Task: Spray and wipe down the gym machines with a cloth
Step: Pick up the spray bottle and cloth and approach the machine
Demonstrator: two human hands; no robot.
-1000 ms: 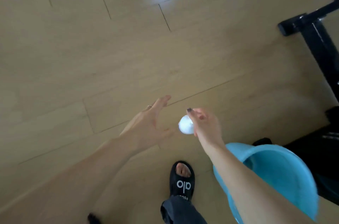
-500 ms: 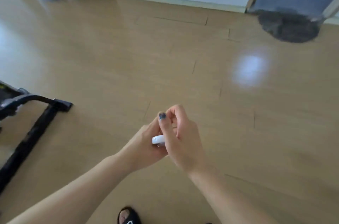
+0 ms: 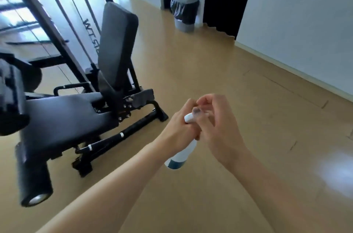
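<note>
Head view: two hands, left [image 3: 178, 129] and right [image 3: 215, 127], each grip curled round one spray bottle [image 3: 181, 155].

Both hands, left hand [image 3: 177, 129] and right hand [image 3: 215, 127], grip the spray bottle [image 3: 181, 154] beside a bench [image 3: 72, 118].

Both bare forearms reach forward, left hand [image 3: 178, 127] and right hand [image 3: 215, 124] curled together in one grip.

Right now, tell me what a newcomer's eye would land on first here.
Both hands meet in the centre foreground: the left hand grips a white spray bottle while the right hand works at its top. To the left stands a black weight bench with its backrest raised. A grey bin sits by the far wall.
</note>
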